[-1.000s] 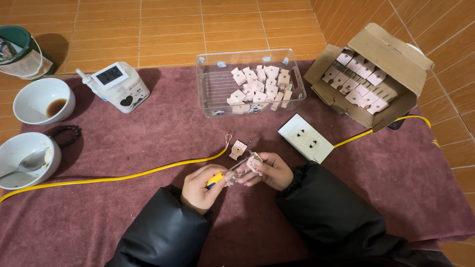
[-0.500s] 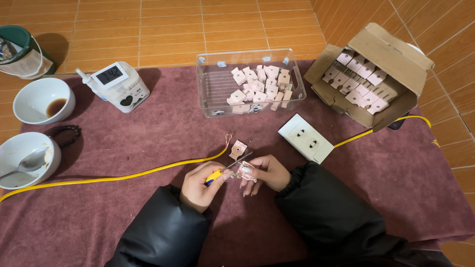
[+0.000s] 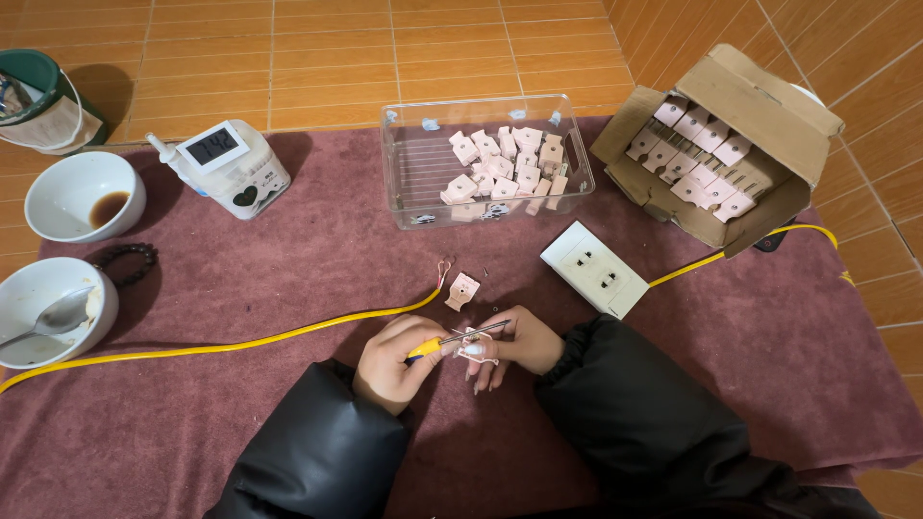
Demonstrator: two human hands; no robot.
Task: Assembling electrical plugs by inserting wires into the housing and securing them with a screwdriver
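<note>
My left hand (image 3: 392,359) grips a yellow-handled screwdriver (image 3: 452,339), its metal shaft pointing right. My right hand (image 3: 519,343) holds a small pink-white socket part (image 3: 473,347) against the shaft's tip. Both hands rest low over the maroon cloth (image 3: 288,288). Just above them lies a loose pink part (image 3: 462,290) beside the bare wire end of a yellow cable (image 3: 240,344). A white double wall socket (image 3: 594,268) sits to the upper right of my right hand.
A clear plastic tray (image 3: 404,163) holds several pink parts. An open cardboard box (image 3: 760,106) of similar parts stands at the right. A white digital meter (image 3: 229,165), two white bowls (image 3: 72,197) (image 3: 48,303), a black bead bracelet (image 3: 130,261) and a green bucket (image 3: 38,96) are at the left.
My hands have shifted slightly, with the screwdriver shaft now lying more level across the small part. Everything else has stayed in place.
</note>
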